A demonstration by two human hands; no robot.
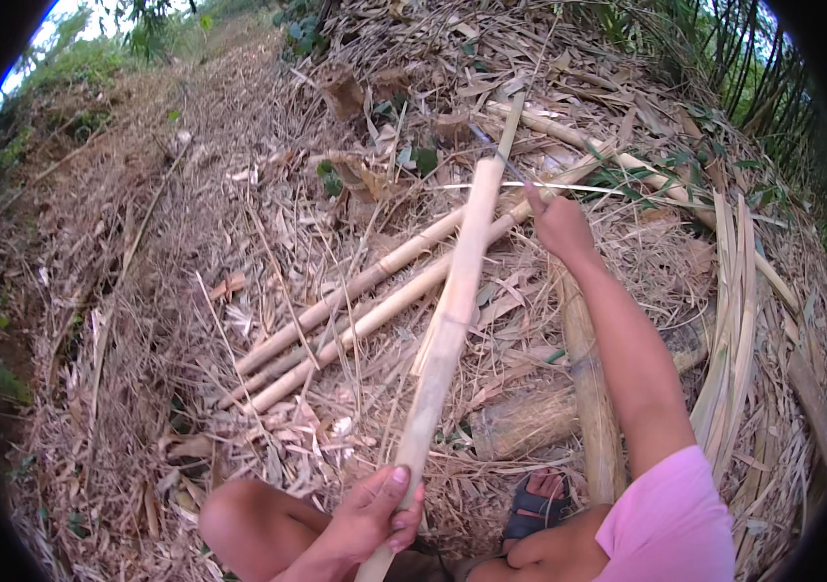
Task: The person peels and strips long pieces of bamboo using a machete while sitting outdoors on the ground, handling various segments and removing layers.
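My left hand (375, 514) is closed around the near end of a pale bamboo pole (454, 310). The pole slants up and away from me, and a narrower split strip (510, 124) extends at its far end. In my closed right hand (562, 228) is a knife, its thin bluish blade (484, 136) lying across that far end. Most of the knife's handle is hidden by my fingers. Below the hand-held pole, several bamboo poles (365, 320) lie slanting on the ground.
A thick bamboo log (530, 422) lies near my sandalled foot (537, 504), with an upright-looking bamboo length (588, 388) beside it. Long split strips (729, 320) are on the right. Cut stumps (341, 92) stand at the back. Dry leaves cover the slope.
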